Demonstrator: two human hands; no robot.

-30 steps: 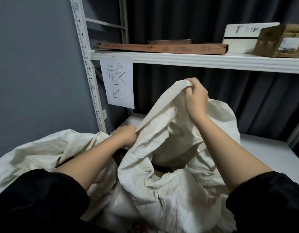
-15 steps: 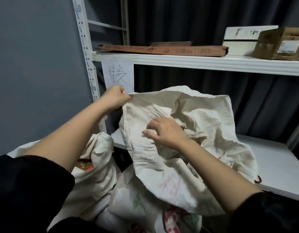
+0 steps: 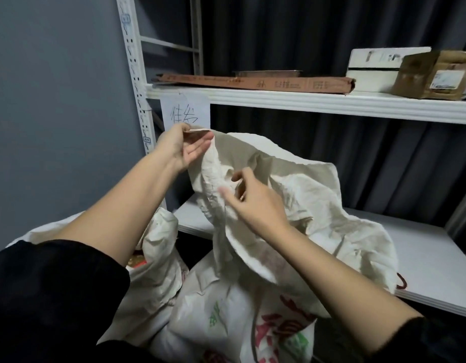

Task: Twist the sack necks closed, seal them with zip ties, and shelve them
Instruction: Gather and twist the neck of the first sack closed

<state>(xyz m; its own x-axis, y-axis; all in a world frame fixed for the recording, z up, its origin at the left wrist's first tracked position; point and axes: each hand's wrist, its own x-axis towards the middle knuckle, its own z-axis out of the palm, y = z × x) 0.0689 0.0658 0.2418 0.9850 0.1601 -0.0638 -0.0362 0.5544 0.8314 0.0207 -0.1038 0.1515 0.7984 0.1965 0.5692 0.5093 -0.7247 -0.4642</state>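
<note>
Both our hands work the mouth of the white sack. Our left hand pinches the top corner of its rim between thumb and fingers, lifted high. Our right hand, lower and well apart from it, has loosely curled fingers against the bunched fabric; whether they grip it, we cannot tell. A second sack slumps beneath our left forearm.
</note>
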